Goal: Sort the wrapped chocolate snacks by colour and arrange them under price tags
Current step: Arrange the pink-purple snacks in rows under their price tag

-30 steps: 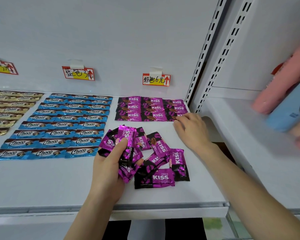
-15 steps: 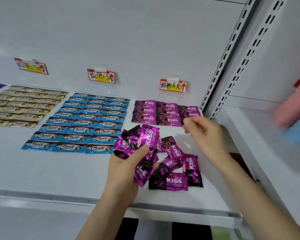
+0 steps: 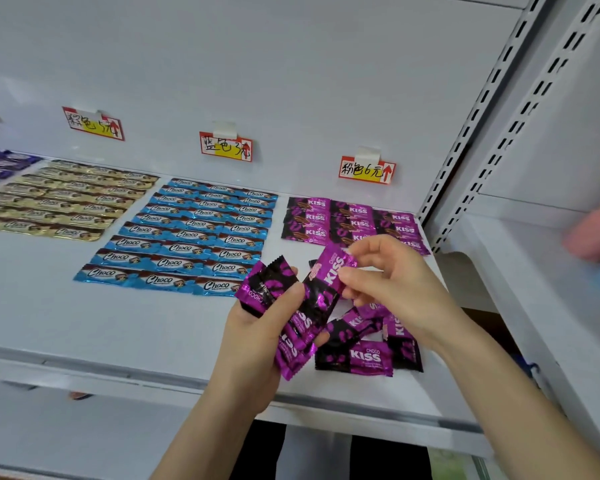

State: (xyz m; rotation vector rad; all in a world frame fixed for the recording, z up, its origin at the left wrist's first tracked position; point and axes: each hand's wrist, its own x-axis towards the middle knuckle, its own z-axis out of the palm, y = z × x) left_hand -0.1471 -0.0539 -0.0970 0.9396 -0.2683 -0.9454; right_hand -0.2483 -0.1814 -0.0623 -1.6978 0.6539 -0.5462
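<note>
Right hand (image 3: 392, 282), back from the purple rows (image 3: 326, 220) under the price tag (image 3: 366, 169), now pinches the top purple snack (image 3: 330, 274) of the bundle (image 3: 297, 341), which the left hand (image 3: 253, 344) grips above the shelf (image 3: 84, 323). Another placement is probably beginning.

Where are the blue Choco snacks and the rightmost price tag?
Blue foil-wrapped Choco snacks (image 3: 184, 237): head view, middle of the block.
Red-edged paper price tag (image 3: 367, 170): head view, its handwritten middle.
</note>
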